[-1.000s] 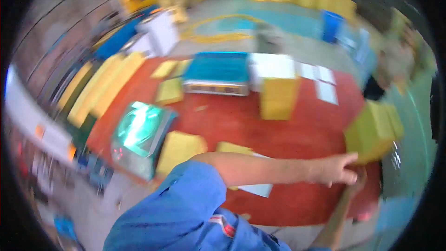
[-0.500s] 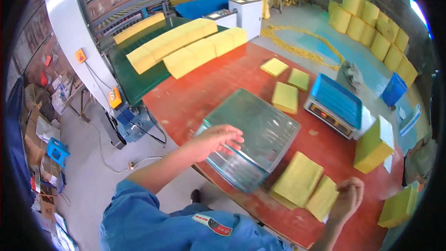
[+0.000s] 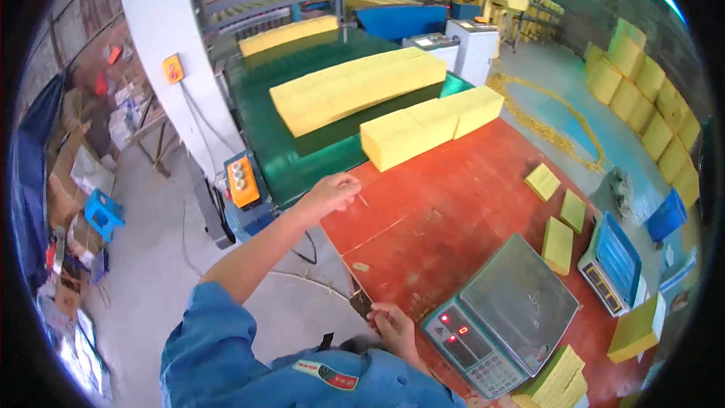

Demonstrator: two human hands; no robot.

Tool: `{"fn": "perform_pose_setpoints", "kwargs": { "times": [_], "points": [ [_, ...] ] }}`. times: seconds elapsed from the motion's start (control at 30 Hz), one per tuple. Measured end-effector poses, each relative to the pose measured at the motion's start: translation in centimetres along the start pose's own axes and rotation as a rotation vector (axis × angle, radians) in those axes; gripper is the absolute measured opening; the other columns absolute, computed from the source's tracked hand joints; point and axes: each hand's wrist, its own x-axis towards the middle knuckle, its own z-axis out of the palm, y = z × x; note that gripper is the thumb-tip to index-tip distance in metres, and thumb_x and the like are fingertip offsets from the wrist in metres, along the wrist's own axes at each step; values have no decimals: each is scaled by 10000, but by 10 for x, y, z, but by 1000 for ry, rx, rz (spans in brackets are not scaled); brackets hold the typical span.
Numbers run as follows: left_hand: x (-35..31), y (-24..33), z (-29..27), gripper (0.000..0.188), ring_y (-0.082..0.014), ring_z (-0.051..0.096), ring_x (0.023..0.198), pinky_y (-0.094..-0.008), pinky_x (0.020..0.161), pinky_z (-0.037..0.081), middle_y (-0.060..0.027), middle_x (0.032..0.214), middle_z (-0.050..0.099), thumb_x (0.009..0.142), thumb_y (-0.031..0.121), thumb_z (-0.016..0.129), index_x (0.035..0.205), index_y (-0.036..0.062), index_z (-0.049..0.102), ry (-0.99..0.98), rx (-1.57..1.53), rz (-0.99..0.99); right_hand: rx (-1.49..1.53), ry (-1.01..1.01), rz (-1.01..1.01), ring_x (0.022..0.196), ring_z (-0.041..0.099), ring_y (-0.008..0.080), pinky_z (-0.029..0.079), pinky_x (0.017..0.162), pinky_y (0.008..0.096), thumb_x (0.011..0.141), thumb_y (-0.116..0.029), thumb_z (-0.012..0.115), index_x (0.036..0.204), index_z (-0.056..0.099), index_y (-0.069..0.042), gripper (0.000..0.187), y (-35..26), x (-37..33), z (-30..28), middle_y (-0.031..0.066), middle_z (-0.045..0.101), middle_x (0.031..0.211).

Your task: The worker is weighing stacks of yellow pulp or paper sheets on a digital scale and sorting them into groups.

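Observation:
My left hand (image 3: 332,195) hovers over the left part of the red tabletop (image 3: 423,219), fingers loosely bent and apart, with no object visible in it. My right hand (image 3: 393,326) is low by the table's near edge, left of a digital scale (image 3: 483,359). Its fingers are curled in, and what they hold, if anything, is hidden. A small dark flat piece (image 3: 361,303) shows just beyond its fingertips; I cannot tell whether they touch. The scale has a smooth grey weighing plate (image 3: 521,302), a keypad and lit red digits. Yellow paper stacks (image 3: 559,378) lie beside it.
Long rows of yellow paper blocks (image 3: 355,87) lie on a green conveyor belt (image 3: 257,98) beyond the table. Smaller yellow stacks (image 3: 557,245) and a second scale with a blue tray (image 3: 615,257) are at right. An orange button box (image 3: 242,181) hangs beside the belt.
The view has swung left and toward the belt. My right hand has moved from the yellow stacks to the table's near edge, left of the scale. My left hand is now over the tabletop.

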Motion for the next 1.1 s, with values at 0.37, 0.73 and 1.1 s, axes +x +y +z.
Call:
{"fn": "perform_pose_setpoints", "kwargs": {
  "times": [0.37, 0.73, 1.1],
  "points": [
    [190, 10, -68, 662, -205, 561, 1150, -318, 974, 427, -146, 1247, 611, 866, 463, 642, 1306, -22, 544, 92, 248, 26, 107, 79, 152, 932, 635, 155, 518, 855, 299, 962, -34, 525, 1154, 612, 16, 216, -18, 78, 29, 84, 663, 1017],
    [383, -30, -36, 547, -190, 663, 1022, -355, 891, 520, -98, 1164, 676, 868, 398, 689, 1266, 38, 583, -664, -130, -178, 216, 488, 241, 1025, 640, 206, 509, 905, 329, 985, -71, 505, 1213, 579, 23, 257, -23, 115, 72, 126, 670, 1089],
    [209, -5, 74, 600, -163, 632, 1004, -336, 895, 495, -64, 1136, 668, 850, 381, 722, 1324, 57, 550, -1270, 457, -21, 30, 401, 195, 1072, 601, 205, 450, 986, 370, 966, -142, 539, 1256, 559, -7, 320, 56, 62, 80, 98, 641, 1168]
  ]
}}
